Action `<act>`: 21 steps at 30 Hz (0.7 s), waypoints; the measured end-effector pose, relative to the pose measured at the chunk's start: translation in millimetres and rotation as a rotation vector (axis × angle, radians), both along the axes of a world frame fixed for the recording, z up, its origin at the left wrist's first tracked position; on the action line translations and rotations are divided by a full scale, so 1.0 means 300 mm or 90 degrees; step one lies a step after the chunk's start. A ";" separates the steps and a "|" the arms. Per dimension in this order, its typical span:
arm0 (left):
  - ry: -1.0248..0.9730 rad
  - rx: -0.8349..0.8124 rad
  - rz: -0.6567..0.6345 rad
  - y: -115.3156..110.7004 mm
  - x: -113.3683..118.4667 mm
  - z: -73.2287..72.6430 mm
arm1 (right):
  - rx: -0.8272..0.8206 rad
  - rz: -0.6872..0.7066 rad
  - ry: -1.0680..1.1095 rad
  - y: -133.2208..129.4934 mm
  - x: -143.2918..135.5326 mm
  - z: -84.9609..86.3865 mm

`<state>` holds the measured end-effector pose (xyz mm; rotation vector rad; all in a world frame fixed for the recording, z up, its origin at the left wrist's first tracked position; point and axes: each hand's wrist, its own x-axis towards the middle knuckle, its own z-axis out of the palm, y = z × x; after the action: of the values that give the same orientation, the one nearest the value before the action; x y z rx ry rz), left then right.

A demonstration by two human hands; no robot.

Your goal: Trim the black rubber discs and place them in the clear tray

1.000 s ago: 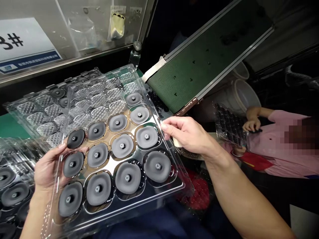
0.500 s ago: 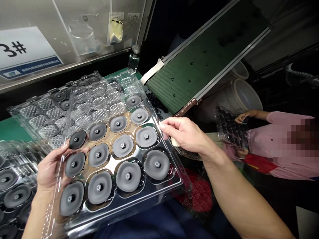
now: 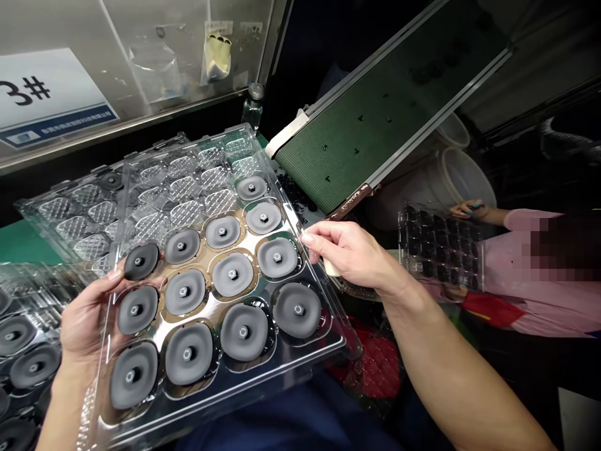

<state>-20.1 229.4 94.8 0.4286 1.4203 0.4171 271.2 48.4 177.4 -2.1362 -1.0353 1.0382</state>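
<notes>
Both of my hands hold a clear plastic blister tray (image 3: 220,199), tilted in front of me. Several round black rubber discs (image 3: 244,332), each with a small metal piece at its centre, fill its nearer pockets. Most of the far pockets hold no disc. My left hand (image 3: 84,316) grips the left edge, partly seen through the plastic. At the right edge my right hand (image 3: 350,254) pinches the rim between thumb and fingers. Something cream-coloured (image 3: 331,268) shows below its fingers; I cannot tell what it is.
Another clear tray (image 3: 72,228) lies behind on the green table (image 3: 28,244). Stacked trays with discs (image 3: 35,366) stand at left. A green conveyor belt (image 3: 357,125) with small dark pieces slopes up right. A glass jar (image 3: 253,106) stands behind. A co-worker (image 3: 516,269) holds a dark-filled tray (image 3: 441,244).
The far left part of my tray has shifted left and slightly up, covering more of the tray behind. My left hand moved left with it. The co-worker's tray has turned more face-on.
</notes>
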 end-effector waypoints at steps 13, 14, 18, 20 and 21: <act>-0.010 -0.017 -0.012 0.018 -0.021 -0.040 | -0.022 0.003 -0.031 0.002 -0.003 0.005; -0.012 -0.022 -0.018 0.021 -0.025 -0.046 | -0.023 0.004 -0.028 0.002 -0.003 0.006; -0.020 -0.008 0.001 0.024 -0.025 -0.050 | -0.029 0.001 -0.027 0.000 -0.004 0.009; -0.012 -0.017 0.003 0.020 -0.019 -0.038 | -0.027 -0.002 -0.024 0.001 -0.007 0.011; -0.004 -0.023 0.001 0.018 -0.016 -0.030 | -0.024 -0.003 -0.020 0.001 -0.008 0.012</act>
<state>-25.0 234.8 85.7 0.3959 1.4203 0.3928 268.7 48.7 180.9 -2.1911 -1.0324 1.0324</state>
